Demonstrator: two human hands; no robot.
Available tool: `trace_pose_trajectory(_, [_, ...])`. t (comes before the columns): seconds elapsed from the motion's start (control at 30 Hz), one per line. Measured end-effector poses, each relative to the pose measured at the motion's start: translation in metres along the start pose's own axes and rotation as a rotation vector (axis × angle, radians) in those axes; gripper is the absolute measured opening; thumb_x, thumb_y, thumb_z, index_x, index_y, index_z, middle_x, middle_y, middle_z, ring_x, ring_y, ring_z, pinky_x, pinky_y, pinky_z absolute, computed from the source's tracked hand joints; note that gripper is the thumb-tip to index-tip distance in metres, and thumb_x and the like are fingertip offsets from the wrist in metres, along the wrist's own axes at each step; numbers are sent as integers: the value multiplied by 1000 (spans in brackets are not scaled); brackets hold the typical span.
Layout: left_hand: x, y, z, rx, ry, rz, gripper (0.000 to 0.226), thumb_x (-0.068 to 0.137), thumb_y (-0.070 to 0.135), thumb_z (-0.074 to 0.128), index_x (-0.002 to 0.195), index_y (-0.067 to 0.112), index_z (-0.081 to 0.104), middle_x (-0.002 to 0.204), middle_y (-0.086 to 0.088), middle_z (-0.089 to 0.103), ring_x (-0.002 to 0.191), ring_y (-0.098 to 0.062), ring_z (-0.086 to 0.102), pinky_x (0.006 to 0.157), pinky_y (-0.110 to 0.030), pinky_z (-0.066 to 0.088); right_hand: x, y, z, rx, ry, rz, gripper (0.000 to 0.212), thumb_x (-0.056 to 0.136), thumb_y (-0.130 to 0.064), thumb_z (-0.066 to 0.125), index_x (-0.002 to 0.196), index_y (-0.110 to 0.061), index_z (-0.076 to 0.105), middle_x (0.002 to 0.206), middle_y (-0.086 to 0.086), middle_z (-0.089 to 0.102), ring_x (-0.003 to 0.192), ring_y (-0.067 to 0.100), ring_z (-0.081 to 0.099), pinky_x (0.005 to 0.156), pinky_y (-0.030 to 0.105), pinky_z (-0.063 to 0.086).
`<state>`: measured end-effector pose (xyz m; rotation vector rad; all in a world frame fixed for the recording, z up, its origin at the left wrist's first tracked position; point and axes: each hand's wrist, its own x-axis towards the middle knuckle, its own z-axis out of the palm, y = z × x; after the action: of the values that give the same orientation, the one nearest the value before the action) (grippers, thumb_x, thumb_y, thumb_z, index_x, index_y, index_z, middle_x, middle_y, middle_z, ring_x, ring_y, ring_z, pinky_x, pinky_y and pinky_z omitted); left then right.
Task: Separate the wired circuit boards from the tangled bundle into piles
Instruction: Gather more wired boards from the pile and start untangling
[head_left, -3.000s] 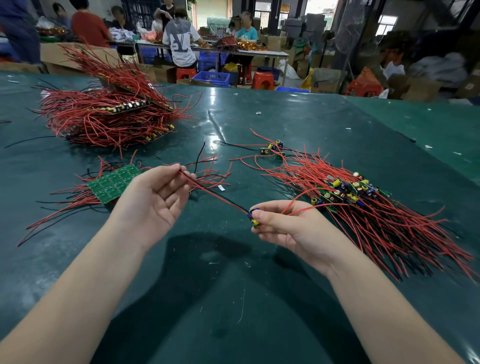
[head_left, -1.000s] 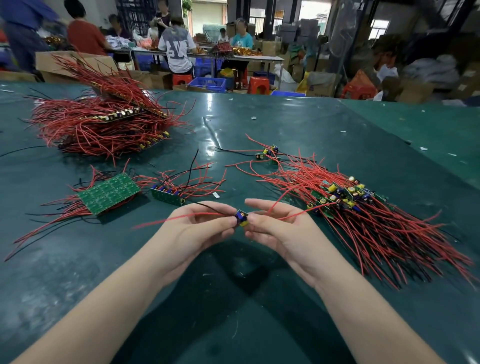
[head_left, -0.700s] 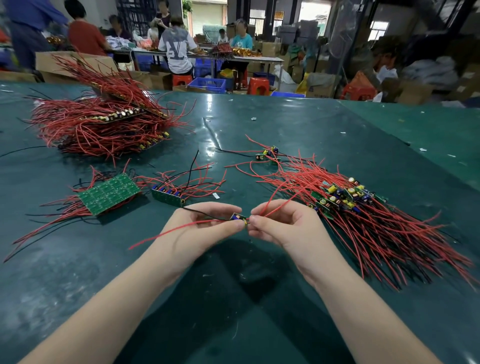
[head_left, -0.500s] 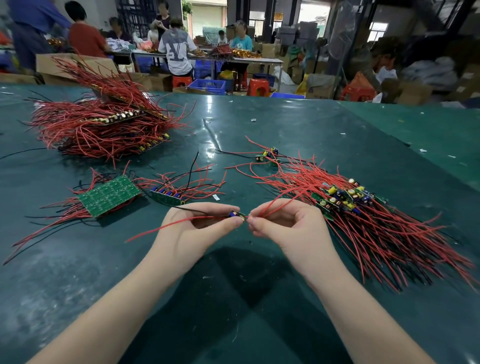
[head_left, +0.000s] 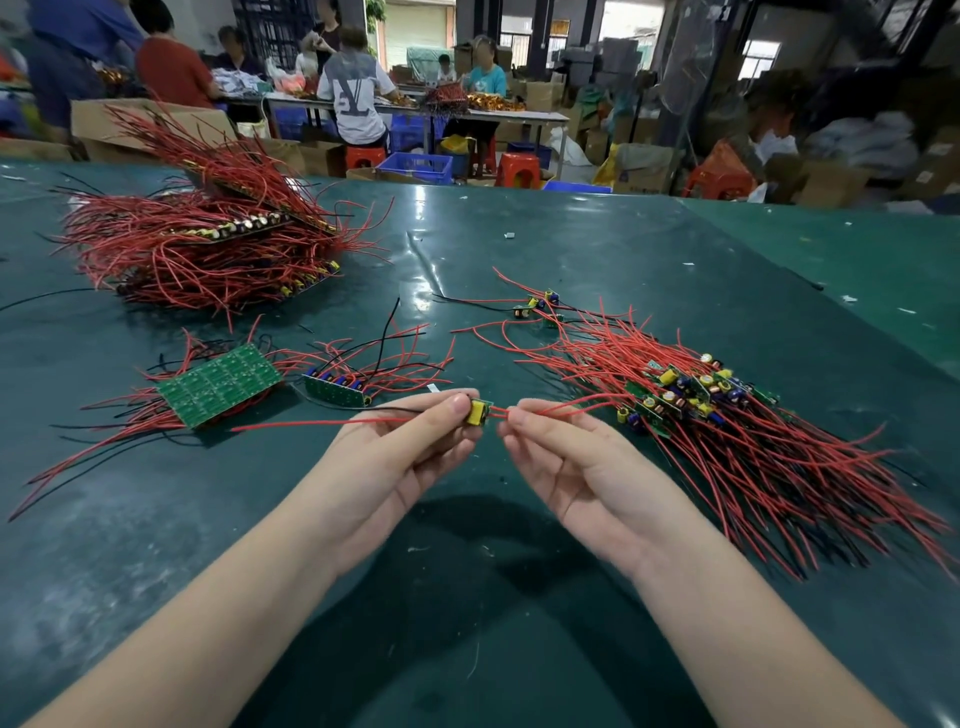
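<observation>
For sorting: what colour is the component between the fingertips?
Yellow component; head view shows it best.

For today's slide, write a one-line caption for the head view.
Both hands, left hand and right hand, pinch a small wired circuit board above the green table, between sorted piles.

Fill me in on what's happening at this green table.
A person is sorting small wired circuit boards. The left hand pinches one small board by its yellow part, while the right hand pinches its red wire leading towards the loose bundle on the right. A flat green panel and a short strip of boards lie to the left, with a big stacked pile behind them on the table.
</observation>
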<state>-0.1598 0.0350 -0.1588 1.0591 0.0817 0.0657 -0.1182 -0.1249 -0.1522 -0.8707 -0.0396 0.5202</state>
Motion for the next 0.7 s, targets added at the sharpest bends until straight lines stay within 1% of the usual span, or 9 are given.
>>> trace_pose_trajectory(0.1, [0, 1, 1, -16, -27, 12, 26, 60, 22, 74, 83, 13, 80, 80, -2, 72, 71, -8, 68, 65, -16, 54, 0, 0, 1, 85, 13, 73, 13, 52, 1, 76, 60, -9, 75, 74, 9, 73, 69, 16, 73, 56, 18, 55])
trace_pose_trajectory(0.27, [0, 0, 1, -15, -15, 25, 27, 60, 19, 74, 84, 11, 79, 81, -5, 73, 73, -11, 69, 66, -17, 55, 0, -1, 0, 93, 32, 67, 11, 54, 2, 75, 61, -8, 76, 75, 10, 73, 72, 17, 73, 58, 18, 56])
trace_pose_trajectory(0.33, [0, 0, 0, 52, 2, 72, 32, 61, 19, 74, 91, 9, 78, 84, -6, 73, 76, -12, 69, 70, -18, 55, 1, 0, -2, 55, 62, 42, 12, 56, 2, 75, 62, -9, 76, 76, 11, 73, 72, 18, 73, 58, 18, 56])
trace_pose_trajectory(0.4, [-1, -1, 0, 185, 42, 133, 45, 60, 21, 75, 104, 11, 73, 86, -7, 72, 78, -14, 69, 74, -20, 54, 2, 1, -4, -15, 114, -14, 12, 56, 1, 74, 61, -10, 76, 75, 12, 72, 70, 19, 73, 58, 19, 56])
trace_pose_trajectory(0.43, [-1, -2, 0, 245, 66, 155, 48, 60, 22, 76, 107, 12, 72, 86, -7, 72, 79, -14, 69, 75, -20, 54, 2, 1, -5, -51, 136, -48, 12, 56, 0, 74, 61, -11, 76, 74, 12, 72, 69, 20, 73, 58, 19, 56])
trace_pose_trajectory(0.5, [-1, -3, 1, 288, 96, 175, 42, 60, 22, 76, 101, 10, 72, 87, -8, 73, 79, -15, 69, 75, -22, 55, 2, 2, -5, -88, 158, -95, 12, 56, -2, 75, 60, -12, 76, 73, 11, 72, 68, 19, 73, 58, 20, 56])
trace_pose_trajectory(0.57, [-1, -4, 2, 224, 109, 159, 33, 62, 18, 74, 93, 5, 71, 84, -9, 74, 76, -15, 70, 72, -21, 56, 1, 2, -3, -82, 153, -105, 11, 56, -3, 76, 61, -13, 76, 74, 9, 72, 67, 17, 72, 57, 18, 55])
trace_pose_trajectory(0.63, [0, -3, 2, 101, 106, 108, 29, 65, 13, 71, 91, 2, 70, 81, -9, 73, 73, -15, 70, 67, -20, 56, 0, 1, -1, -42, 133, -77, 11, 56, -6, 77, 62, -15, 76, 73, 6, 73, 65, 13, 72, 54, 16, 54])
trace_pose_trajectory(0.7, [1, -2, 1, 28, 76, 66, 23, 68, 13, 69, 89, 3, 71, 82, -9, 73, 72, -14, 70, 66, -20, 56, -1, 0, 2, 16, 107, -33, 12, 52, -8, 78, 61, -17, 76, 70, 2, 72, 60, 8, 69, 50, 14, 52])
